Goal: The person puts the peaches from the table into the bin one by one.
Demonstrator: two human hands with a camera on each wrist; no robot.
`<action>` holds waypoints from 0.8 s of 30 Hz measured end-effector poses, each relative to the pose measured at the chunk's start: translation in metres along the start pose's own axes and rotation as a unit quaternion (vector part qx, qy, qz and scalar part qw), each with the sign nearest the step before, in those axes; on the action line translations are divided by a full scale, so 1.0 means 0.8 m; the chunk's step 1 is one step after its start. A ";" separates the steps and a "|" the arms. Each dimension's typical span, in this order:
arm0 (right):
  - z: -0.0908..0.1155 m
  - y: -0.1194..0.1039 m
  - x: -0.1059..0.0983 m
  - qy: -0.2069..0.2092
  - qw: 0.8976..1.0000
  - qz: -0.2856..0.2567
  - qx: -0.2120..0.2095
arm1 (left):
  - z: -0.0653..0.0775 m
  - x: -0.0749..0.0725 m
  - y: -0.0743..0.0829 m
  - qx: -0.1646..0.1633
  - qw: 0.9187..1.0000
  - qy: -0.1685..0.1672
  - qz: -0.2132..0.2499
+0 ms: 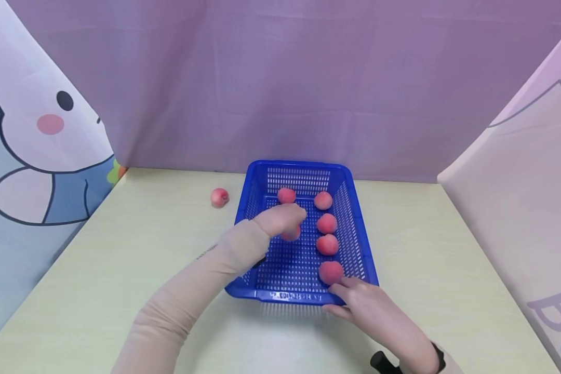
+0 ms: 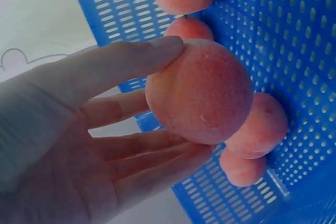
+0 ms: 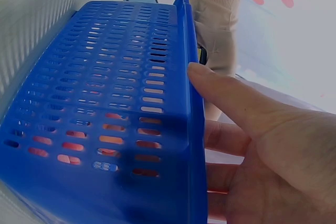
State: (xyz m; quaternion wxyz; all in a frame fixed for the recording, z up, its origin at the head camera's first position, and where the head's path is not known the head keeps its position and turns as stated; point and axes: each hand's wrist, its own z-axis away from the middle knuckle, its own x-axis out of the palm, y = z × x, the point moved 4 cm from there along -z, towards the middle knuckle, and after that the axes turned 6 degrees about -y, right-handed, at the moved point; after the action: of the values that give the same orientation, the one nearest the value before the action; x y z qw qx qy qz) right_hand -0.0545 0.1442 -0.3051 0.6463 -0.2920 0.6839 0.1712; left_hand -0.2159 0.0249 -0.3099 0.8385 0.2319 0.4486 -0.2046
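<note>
A blue perforated plastic basket (image 1: 304, 297) stands on the table. Inside its left half my left hand (image 1: 282, 218) holds a peach (image 2: 202, 93) between thumb and fingers. One more peach (image 1: 286, 195) lies beyond that hand, by the basket's far wall. Along the right side, several peaches (image 1: 327, 224) form a row, the nearest peach (image 1: 331, 272) close to my right fingertips. My right hand (image 1: 362, 301) grips the near right corner of the rim, its thumb outside and fingers over the inner side. Whether the held peach touches the basket floor is hard to tell.
A single peach (image 1: 219, 197) sits on the pale table (image 1: 121, 270) outside the basket, to its left. Behind the table hangs a purple cloth (image 1: 280, 88). Printed cloth panels stand at the left and right.
</note>
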 end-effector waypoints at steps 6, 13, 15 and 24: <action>0.000 -0.001 0.000 -0.001 1.000 -0.001 0.000 | -0.005 0.008 -0.002 -0.007 1.000 -0.020 0.018; 0.001 -0.001 0.001 -0.009 1.000 -0.001 0.007 | -0.011 0.016 -0.006 -0.015 0.999 -0.028 0.018; 0.001 0.000 0.001 -0.010 1.000 -0.002 0.006 | -0.013 0.019 -0.007 -0.020 0.999 -0.030 0.014; 0.002 0.000 0.002 0.002 1.000 0.001 -0.002 | -0.020 0.027 -0.007 -0.023 0.998 -0.041 -0.031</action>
State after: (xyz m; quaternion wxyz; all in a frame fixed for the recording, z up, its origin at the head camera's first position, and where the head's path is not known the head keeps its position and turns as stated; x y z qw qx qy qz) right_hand -0.0533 0.1445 -0.3065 0.6439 -0.2929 0.6854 0.1726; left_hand -0.2185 0.0264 -0.3369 0.8546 0.1896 0.4256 -0.2295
